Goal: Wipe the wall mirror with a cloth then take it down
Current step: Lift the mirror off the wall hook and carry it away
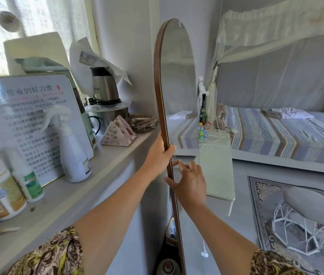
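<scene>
A tall oval mirror with a thin brown frame stands almost edge-on in the middle of the view, swung out from the grey wall. Its glass reflects the bed. My left hand grips the brown frame from the left, thumb over the front edge. My right hand sits just below it on the glass side, fingers curled loosely around the frame edge. No cloth shows in either hand or anywhere in view.
A shelf on the left carries a white spray bottle, jars, a printed board, a kettle and a pink triangular box. A bed under netting, a patterned rug and a wire stool lie to the right.
</scene>
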Motion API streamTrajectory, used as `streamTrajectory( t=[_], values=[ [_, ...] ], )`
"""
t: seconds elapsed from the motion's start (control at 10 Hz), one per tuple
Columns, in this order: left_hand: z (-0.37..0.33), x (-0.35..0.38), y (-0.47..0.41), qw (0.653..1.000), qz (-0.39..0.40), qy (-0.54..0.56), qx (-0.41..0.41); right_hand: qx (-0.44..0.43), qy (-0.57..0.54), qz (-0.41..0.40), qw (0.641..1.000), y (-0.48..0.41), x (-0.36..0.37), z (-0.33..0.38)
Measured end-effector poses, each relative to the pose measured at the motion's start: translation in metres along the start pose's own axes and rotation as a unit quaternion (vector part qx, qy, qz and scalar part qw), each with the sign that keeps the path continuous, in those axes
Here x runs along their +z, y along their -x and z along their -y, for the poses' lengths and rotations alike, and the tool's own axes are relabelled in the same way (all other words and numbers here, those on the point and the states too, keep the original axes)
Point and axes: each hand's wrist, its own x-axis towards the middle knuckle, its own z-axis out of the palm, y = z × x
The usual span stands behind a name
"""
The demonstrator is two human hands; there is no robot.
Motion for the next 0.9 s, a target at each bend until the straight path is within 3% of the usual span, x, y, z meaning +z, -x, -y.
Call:
streamTrajectory(
  t=[0.3,0.7,0.9],
  values=[
    [0.023,-0.025,-0.011,0.999,-0.019,0.026,-0.037,0.021,0.059,0.057,0.996,-0.009,0.024,0.019],
    [0.048,-0.052,-0.022,0.996,-0.022,0.026,-0.085,0.030,0.057,0.139,0.988,-0.023,0.042,0.036],
    [0.047,-0.046,-0.022,0.982,-0.080,0.106,-0.136,0.028,0.041,0.158,0.986,-0.028,0.034,0.025]
  ],
)
